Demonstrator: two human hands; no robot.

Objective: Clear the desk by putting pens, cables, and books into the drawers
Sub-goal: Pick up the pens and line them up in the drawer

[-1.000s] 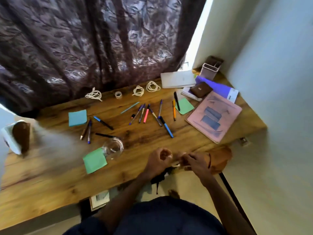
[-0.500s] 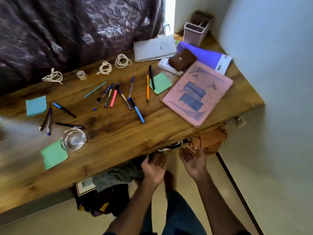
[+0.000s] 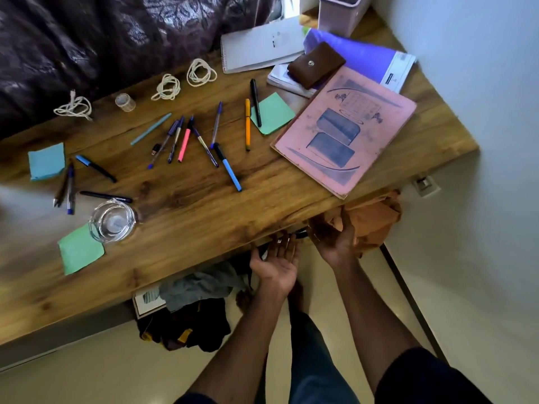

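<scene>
Both hands have come up to the front edge of the desk (image 3: 189,228) | left hand (image 3: 277,258) and right hand (image 3: 332,240) palm-up, fingers loose, holding nothing | blue pen (image 3: 229,169) lies on the desk beyond them, toward far-left, long axis slanting down toward the left hand, which is nearer

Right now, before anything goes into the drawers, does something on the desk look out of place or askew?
The pink book lies askew, its near corner at the desk's front edge, perhaps just over it. A small dark piece, maybe a cap, lies loose beside the pens. Nothing looks spilled.
</scene>
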